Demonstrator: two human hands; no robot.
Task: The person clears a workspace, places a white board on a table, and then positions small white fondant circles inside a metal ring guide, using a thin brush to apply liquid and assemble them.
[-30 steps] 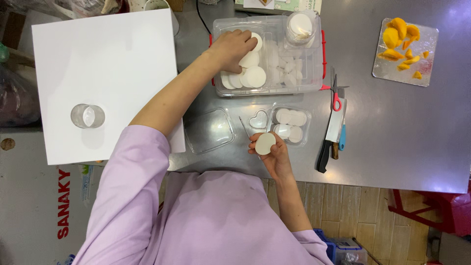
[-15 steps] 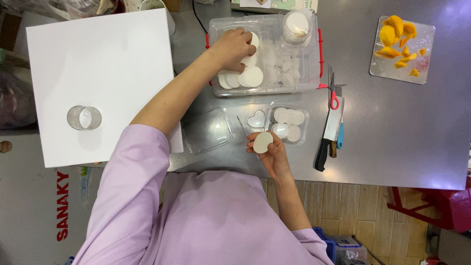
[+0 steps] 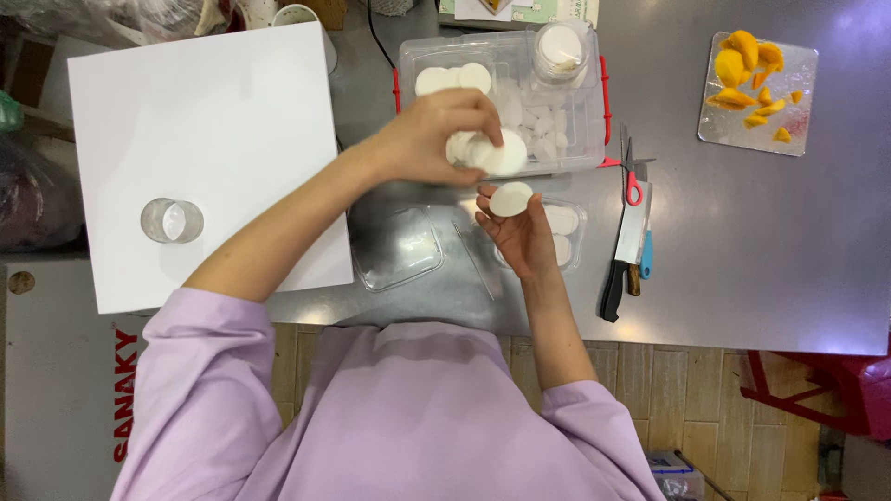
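Over the steel counter [image 3: 742,250] the left hand [image 3: 436,134] pinches a white dough round [image 3: 497,156] at the clear tub [image 3: 594,102], fingers closed on it. The right hand [image 3: 520,232] cups another round [image 3: 510,198], fingers half curled. The small tray [image 3: 571,243] holds few rounds; many remain. A cleaver [image 3: 624,250] crowds the right, a white board [image 3: 213,139] the left.

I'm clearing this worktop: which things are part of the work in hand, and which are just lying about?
In use:
left hand, holding a white disc
right hand, holding a white disc
clear tub of discs
small clear tray

Lying about:
white board
metal ring
scissors
knife
mango pieces
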